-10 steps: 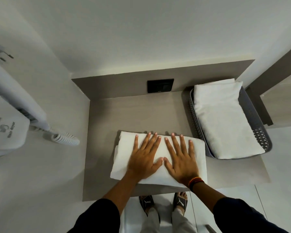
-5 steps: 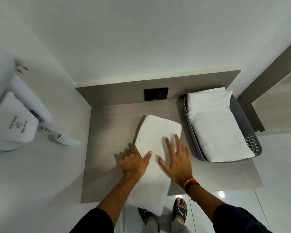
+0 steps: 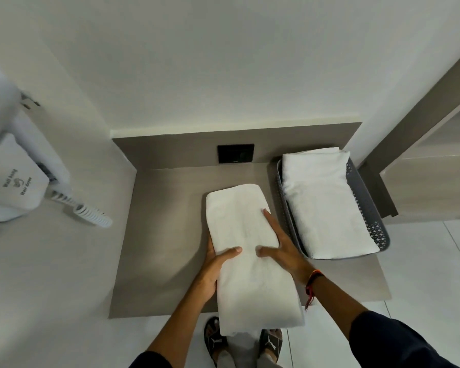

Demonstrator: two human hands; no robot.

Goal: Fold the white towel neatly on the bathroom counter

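Observation:
A folded white towel (image 3: 247, 251) lies lengthwise on the grey-brown counter (image 3: 165, 235), pointing away from me; its near end hangs past the counter's front edge. My left hand (image 3: 215, 266) grips the towel's left side, thumb on top and fingers beneath the edge. On the towel's right side, my right hand (image 3: 282, 245) holds it with the thumb on top and the fingers stretched along the edge.
A grey perforated basket (image 3: 367, 197) with another folded white towel (image 3: 324, 203) stands at the counter's right end, close to my right hand. A black socket (image 3: 235, 153) sits in the backsplash. A wall-hung hair dryer (image 3: 14, 176) with coiled cord is at left.
The towel has been turned from crosswise to lengthwise and shifted right toward the basket. Both hands moved from pressing flat on top to gripping its two long sides.

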